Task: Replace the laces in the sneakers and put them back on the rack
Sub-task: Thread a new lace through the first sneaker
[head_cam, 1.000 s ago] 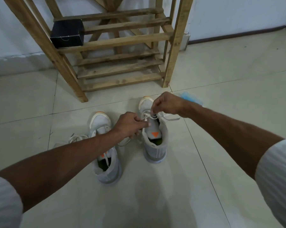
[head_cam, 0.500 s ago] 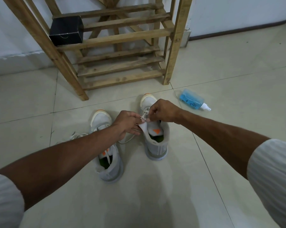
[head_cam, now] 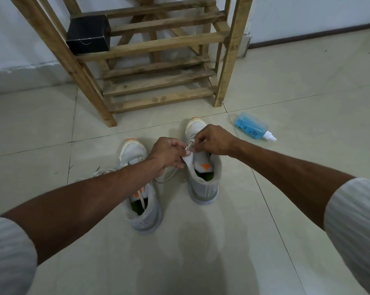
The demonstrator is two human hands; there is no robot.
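Two white sneakers with orange accents stand on the tiled floor, toes toward the wooden rack. Over the right sneaker both hands work at the upper eyelets. My left hand holds the shoe's left flap and tongue edge, with a white lace looping down below it. My right hand pinches the lace at the top of the tongue. The left sneaker stands under my left forearm, its lace hanging loose into the opening and trailing to the left.
A black box sits on the rack's left side. A blue spray bottle lies on the floor right of the sneakers. A white wall with a dark baseboard runs behind.
Both hands have moved back from the toe toward the tongue of the right sneaker and closer together. The blue bottle, hidden by my right hand before, now shows.
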